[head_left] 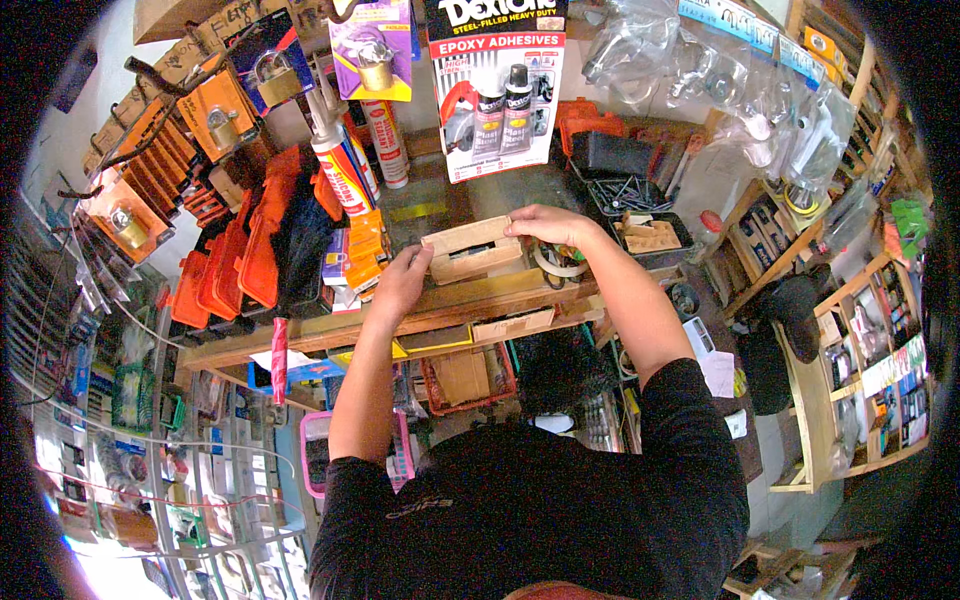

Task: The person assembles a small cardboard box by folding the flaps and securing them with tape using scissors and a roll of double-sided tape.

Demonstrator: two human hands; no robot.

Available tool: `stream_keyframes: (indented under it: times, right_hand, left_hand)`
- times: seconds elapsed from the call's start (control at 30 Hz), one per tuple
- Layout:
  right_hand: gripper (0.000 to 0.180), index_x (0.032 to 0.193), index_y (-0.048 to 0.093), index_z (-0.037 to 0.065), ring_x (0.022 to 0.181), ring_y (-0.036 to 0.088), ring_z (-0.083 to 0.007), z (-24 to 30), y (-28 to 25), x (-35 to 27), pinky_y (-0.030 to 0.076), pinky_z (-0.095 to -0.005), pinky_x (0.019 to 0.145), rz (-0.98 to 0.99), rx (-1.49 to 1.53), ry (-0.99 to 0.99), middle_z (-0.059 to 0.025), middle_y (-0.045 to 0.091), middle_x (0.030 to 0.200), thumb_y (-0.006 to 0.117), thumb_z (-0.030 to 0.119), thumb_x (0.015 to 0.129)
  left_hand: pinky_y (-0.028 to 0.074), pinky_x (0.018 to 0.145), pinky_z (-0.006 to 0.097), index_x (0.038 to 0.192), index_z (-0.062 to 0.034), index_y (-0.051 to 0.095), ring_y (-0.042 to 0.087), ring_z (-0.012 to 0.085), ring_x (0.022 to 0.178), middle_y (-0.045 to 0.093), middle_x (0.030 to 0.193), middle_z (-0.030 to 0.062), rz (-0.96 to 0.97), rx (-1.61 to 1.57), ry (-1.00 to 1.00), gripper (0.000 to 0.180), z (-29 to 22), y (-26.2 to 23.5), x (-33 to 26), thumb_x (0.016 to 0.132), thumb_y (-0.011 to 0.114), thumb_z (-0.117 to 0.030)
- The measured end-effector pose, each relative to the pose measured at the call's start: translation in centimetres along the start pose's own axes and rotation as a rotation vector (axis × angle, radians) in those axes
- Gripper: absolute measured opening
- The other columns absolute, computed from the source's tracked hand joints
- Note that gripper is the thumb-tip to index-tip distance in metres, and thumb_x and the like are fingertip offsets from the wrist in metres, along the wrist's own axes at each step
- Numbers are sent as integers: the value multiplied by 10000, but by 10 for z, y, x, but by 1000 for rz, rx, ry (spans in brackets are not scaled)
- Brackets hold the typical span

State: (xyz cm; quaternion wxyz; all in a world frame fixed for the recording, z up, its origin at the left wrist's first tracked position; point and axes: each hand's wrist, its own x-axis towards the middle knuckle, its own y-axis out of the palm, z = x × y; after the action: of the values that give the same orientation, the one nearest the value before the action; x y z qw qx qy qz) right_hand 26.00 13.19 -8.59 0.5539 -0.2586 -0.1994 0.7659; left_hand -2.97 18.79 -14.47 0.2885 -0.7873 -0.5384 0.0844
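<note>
A small, shallow wooden box [476, 267] is held between my two hands above a wooden counter. My left hand [403, 282] grips its left end, with the fingers closed at the corner. At the upper right corner, my right hand [550, 227] pinches the rim with thumb and fingers. Something dark lies inside the box, too small to make out. Beside my right hand, pale rolls of tape [560, 263] sit close to the box. Orange packets [367, 252] stand just left of my left hand.
A carded epoxy pack [500, 110] hangs in front, with carded padlocks [375, 70] to its left. Orange plastic cases [262, 240] stand at left. Screws fill a black tray [630, 193] at right, below hanging plastic bags [740, 85]. The wooden counter edge [300, 338] runs nearest me.
</note>
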Motion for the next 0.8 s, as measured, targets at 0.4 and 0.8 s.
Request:
stream_keyframes:
  times: [0.4,0.8]
  right_hand:
    - [306,1099,632,67,879,541,-126,-3,-6,-6,440,-269,778,-165,133,-44,-25,635,963,562,283,893]
    - [328,1028,651,100,1005,520,-252,10,2,-38,435,-333,881,-234,-377,-526,-91,486,1076,538,-35,751]
  left_hand:
    - [441,823,405,1079,-3,595,575,413,966,611,967,271,-90,68,-130,537,-37,11,-7,932,420,-489]
    - [418,910,412,1121,37,574,545,405,1054,592,1094,260,-169,56,24,479,-18,24,-8,973,389,-380]
